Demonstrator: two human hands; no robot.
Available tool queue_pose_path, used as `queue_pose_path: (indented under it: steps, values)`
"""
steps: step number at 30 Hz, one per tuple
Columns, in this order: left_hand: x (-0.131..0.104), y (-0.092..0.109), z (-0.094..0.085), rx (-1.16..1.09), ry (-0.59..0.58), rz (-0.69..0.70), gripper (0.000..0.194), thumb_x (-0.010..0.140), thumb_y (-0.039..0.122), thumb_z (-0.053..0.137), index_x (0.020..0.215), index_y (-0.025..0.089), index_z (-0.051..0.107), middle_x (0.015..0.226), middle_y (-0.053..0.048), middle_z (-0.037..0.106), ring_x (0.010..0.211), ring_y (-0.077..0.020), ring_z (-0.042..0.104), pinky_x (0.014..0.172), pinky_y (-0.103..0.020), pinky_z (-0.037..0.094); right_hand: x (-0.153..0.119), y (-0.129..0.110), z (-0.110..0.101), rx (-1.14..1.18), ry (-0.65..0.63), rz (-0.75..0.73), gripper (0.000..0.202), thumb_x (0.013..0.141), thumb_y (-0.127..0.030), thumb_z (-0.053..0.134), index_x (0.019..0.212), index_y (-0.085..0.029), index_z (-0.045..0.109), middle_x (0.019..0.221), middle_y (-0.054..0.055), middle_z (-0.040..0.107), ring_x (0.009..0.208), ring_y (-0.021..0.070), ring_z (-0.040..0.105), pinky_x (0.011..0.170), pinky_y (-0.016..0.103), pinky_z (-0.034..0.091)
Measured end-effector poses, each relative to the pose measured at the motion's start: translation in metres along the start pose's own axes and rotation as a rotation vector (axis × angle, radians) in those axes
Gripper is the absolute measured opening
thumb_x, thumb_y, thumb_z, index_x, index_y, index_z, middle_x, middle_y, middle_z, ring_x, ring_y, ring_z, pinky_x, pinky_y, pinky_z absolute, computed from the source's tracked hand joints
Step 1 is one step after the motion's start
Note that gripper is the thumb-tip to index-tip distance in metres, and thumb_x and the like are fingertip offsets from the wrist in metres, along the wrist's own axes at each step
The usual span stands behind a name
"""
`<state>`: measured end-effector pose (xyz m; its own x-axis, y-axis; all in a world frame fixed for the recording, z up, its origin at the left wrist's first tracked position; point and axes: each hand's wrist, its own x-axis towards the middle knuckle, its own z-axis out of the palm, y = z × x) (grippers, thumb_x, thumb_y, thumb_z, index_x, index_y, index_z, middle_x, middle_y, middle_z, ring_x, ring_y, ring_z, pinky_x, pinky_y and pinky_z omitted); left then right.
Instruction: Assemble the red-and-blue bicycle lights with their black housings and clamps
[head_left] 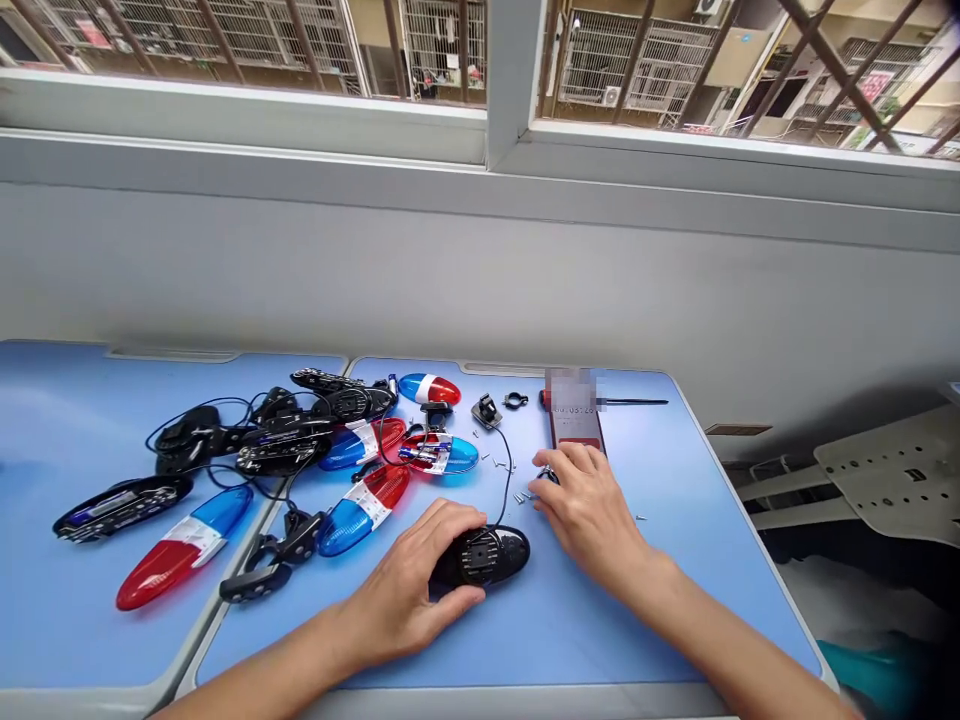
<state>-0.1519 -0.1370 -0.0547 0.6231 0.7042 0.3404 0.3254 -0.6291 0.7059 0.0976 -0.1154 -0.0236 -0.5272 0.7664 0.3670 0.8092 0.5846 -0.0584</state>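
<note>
My left hand (420,575) is wrapped round a black oval light housing (486,558), lying on the blue table with its slotted side up. A thin black cable runs from the housing to a small black square part (487,410). To the right, my right hand (589,500) is lowered to the table with its fingers curled together. A small dark part (550,476) shows under its fingers, partly hidden. Several small silver screws (521,497) lie beside these fingertips. What the right fingers grip is too small to make out.
At left are red-and-blue light covers (184,548) and tangled black housings (285,445) with cables. A black ring clamp (515,400), a phone (576,420) and a screwdriver (636,402) lie at the back. A loose screw (641,517) is at right. The wall and window stand behind.
</note>
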Motion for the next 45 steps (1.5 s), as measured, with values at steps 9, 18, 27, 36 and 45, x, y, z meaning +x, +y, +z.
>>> queue_pose_path:
  steps: [9, 18, 27, 36, 45]
  values:
    - [0.004, -0.003, -0.004, -0.058, 0.004, -0.051, 0.045, 0.084, 0.019, 0.068, 0.124, 0.021, 0.049, 0.117, -0.012, 0.062, 0.107, -0.0255, 0.058, 0.091, -0.04, 0.051, 0.005, 0.003, 0.011, 0.087, -0.065, 0.04, 0.005, 0.084, -0.02, 0.068, 0.086, -0.023, 0.071, 0.114, 0.006, 0.065, 0.104, 0.0275, 0.051, 0.099, 0.054, 0.031]
    - [0.006, -0.001, -0.007, -0.014, -0.01, -0.039, 0.04, 0.085, 0.021, 0.068, 0.122, 0.022, 0.052, 0.114, -0.011, 0.062, 0.102, -0.0243, 0.059, 0.086, -0.038, 0.052, 0.0, 0.002, 0.018, 0.129, -0.002, 0.05, 0.008, 0.089, -0.019, 0.061, 0.09, -0.022, 0.068, 0.109, 0.006, 0.067, 0.1, 0.0263, 0.051, 0.101, 0.056, 0.029]
    - [0.004, -0.003, -0.006, -0.009, -0.034, -0.069, 0.042, 0.085, 0.02, 0.068, 0.124, 0.022, 0.053, 0.119, -0.011, 0.06, 0.105, -0.024, 0.058, 0.088, -0.039, 0.05, 0.003, -0.004, 0.031, 0.144, 0.044, -0.007, 0.024, 0.09, -0.004, 0.049, 0.083, -0.021, 0.065, 0.095, 0.003, 0.069, 0.092, 0.0207, 0.051, 0.099, 0.048, 0.031]
    - [0.002, -0.005, -0.002, -0.014, -0.036, -0.074, 0.046, 0.085, 0.018, 0.068, 0.128, 0.024, 0.051, 0.119, -0.01, 0.06, 0.108, -0.0234, 0.058, 0.091, -0.039, 0.049, -0.003, -0.003, 0.012, 0.36, 0.096, 0.112, 0.017, 0.093, -0.01, 0.046, 0.086, -0.019, 0.059, 0.095, 0.005, 0.068, 0.09, 0.0202, 0.05, 0.089, 0.044, 0.037]
    - [0.003, -0.004, 0.0, 0.004, -0.011, -0.067, 0.047, 0.085, 0.019, 0.068, 0.128, 0.024, 0.05, 0.117, -0.009, 0.061, 0.103, -0.0234, 0.058, 0.086, -0.038, 0.049, -0.023, -0.017, -0.025, 0.779, -0.256, 0.41, 0.016, 0.096, -0.017, 0.051, 0.082, -0.023, 0.056, 0.09, 0.0, 0.064, 0.089, 0.0181, 0.053, 0.077, 0.034, 0.044]
